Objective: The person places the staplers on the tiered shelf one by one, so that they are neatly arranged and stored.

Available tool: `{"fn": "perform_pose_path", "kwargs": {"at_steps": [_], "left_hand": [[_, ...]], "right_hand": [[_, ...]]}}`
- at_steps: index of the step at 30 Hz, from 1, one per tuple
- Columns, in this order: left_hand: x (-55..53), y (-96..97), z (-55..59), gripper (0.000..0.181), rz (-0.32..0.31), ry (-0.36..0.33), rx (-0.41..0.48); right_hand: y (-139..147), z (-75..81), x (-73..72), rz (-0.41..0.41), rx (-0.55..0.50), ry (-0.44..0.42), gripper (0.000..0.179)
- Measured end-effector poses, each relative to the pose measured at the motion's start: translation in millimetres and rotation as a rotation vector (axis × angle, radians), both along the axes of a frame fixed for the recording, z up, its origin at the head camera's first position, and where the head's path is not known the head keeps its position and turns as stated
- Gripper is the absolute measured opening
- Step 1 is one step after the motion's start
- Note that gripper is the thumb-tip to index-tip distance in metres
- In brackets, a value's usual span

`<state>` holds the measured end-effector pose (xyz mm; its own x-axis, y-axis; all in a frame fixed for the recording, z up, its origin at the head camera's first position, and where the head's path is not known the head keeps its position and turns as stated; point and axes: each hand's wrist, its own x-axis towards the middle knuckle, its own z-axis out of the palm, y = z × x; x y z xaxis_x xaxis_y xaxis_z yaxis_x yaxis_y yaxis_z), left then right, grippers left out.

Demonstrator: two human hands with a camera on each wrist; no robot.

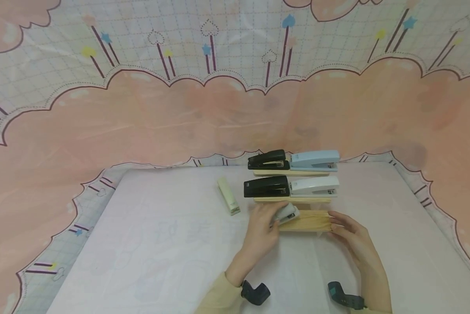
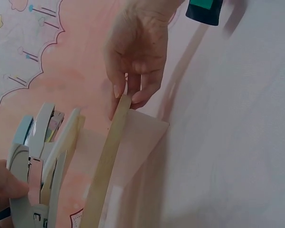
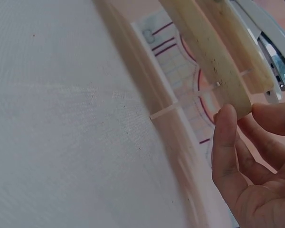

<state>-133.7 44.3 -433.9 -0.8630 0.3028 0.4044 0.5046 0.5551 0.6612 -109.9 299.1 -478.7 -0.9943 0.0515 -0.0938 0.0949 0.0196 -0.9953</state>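
My left hand (image 1: pixel 260 226) grips a light grey stapler (image 1: pixel 287 213) over the left part of the lowest wooden shelf (image 1: pixel 311 221). In the left wrist view, a fingertip and thumb lie on the stapler's (image 2: pixel 20 183) side. At the shelf's other end, my right hand (image 1: pixel 352 237) pinches the board's edge between thumb and fingers. The right wrist view shows that thumb and fingertips at the tip of the board (image 3: pixel 213 57). Much of the stapler's rear is covered by the left hand.
Behind stand two higher tiers: a black stapler (image 1: pixel 266 186) beside a white one (image 1: pixel 314 186), and above them another black stapler (image 1: pixel 268 160) with a light blue one (image 1: pixel 315 160). A pale green stapler (image 1: pixel 229 197) lies left on the white table (image 1: pixel 160 253).
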Motion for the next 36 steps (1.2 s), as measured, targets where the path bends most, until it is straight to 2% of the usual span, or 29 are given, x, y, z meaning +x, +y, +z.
{"fn": "perform_pose_path", "kwargs": {"at_steps": [12,24,36], "left_hand": [[-5.5,23.1,-1.5,0.052,-0.035,0.073,-0.103],[-8.0,48.0,-1.0,0.052,-0.117,0.055,-0.155],[-12.8,66.0,-6.4,0.057,-0.15,0.111,-0.23]], "right_hand": [[1.5,-0.6,1.5,0.017,-0.087,-0.006,0.042],[2.5,-4.1,-0.1,0.051,-0.176,0.039,0.035],[1.4,-4.4,0.1,0.02,-0.146,-0.013,0.033]]}}
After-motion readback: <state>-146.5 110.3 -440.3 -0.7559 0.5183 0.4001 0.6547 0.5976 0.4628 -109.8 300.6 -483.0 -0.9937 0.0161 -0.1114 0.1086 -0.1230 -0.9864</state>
